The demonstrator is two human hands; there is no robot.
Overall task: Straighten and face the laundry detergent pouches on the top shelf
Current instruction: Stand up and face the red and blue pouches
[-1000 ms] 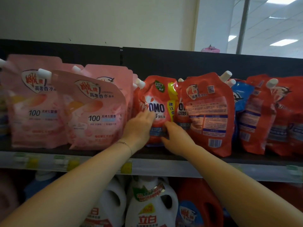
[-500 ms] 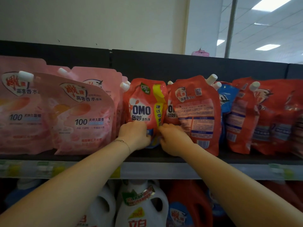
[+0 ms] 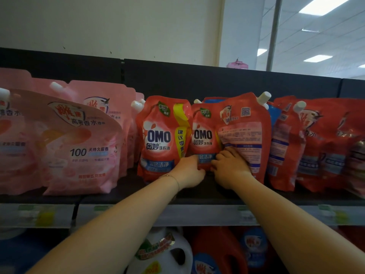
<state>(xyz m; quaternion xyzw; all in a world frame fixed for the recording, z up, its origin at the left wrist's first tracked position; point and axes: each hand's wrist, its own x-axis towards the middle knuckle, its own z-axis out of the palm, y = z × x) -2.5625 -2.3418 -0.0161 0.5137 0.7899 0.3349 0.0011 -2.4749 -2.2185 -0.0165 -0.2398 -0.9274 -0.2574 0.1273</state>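
Head view. The top shelf [image 3: 128,194] carries one row of spouted pouches, all standing with the long axis vertical.

Count, left to right:
- at least four pink pouches [image 3: 79,147], fronts outward, the foremost leaning;
- two red OMO pouches, fronts outward;
- one red back-label pouch [image 3: 245,131], its printed back to the aisle;
- one blue pouch [image 3: 275,115], mostly hidden behind;
- at least three more red pouches [image 3: 324,147], the nearest showing its back label, the farthest blurred.

The left OMO pouch [image 3: 162,135] stands upright and squarely faced, with a white cap at its upper left corner. The right OMO pouch [image 3: 203,139] stands just beside it, touching it. The back-label pouch overlaps its right edge and has its cap at the upper right.

The left grip [image 3: 187,171], a bracelet [image 3: 173,177] at its wrist, curls round the lower left edge of the right OMO pouch. The right grip [image 3: 231,167] clasps that pouch's lower right edge, its knuckles against the back-label pouch.

All pouches are capped; their contents cannot be seen. On the shelf below stand one white jug [image 3: 167,254] and one red jug [image 3: 221,252].
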